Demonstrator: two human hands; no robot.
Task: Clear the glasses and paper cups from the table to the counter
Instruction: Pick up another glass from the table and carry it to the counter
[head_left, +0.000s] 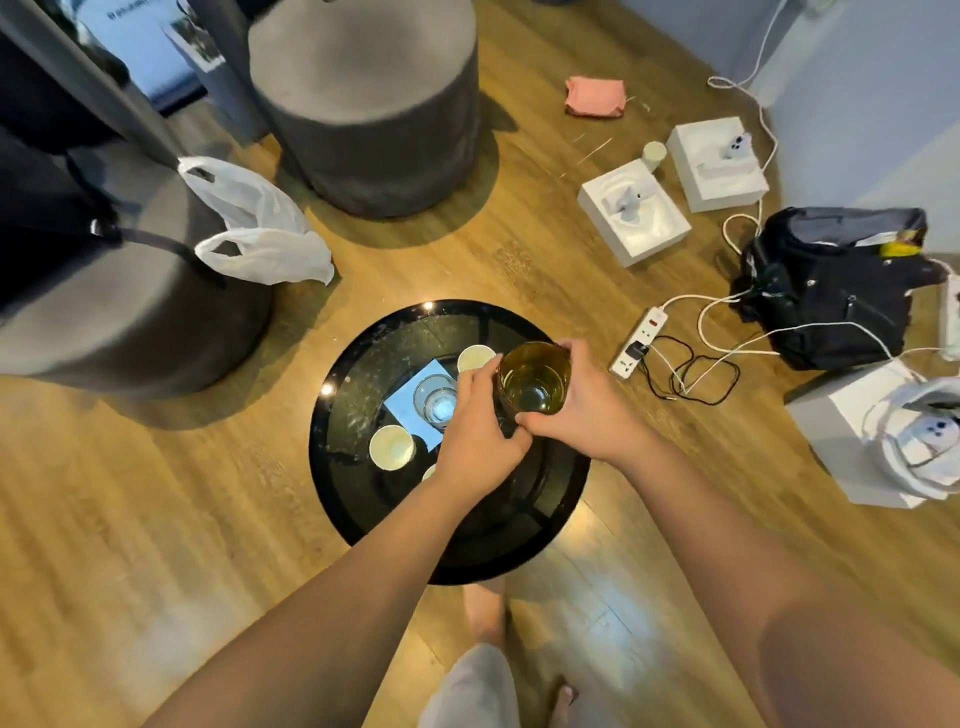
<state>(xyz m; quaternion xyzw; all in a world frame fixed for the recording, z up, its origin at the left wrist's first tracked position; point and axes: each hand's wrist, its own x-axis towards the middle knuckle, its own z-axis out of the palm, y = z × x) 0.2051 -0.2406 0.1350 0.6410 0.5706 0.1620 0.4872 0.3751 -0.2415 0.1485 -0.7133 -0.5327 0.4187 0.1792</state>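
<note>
Partly hiding a paper cup (429, 472), both hands (480, 428) (582, 410) grip the amber glass (535, 378).

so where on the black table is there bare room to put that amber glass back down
Bare top lies along the near rim of the black table, below both wrists. The far left is crowded: clear glass on blue paper, paper cups.

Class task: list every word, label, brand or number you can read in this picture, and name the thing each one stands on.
None can be read.
Printed board, top left behind the grey stools: a line of dark text, too blurred to read.
Power strip on the floor: small markings, too small to read.
Blue paper under the clear glass: no text visible.
Paper cups and amber glass: no visible print.
</note>
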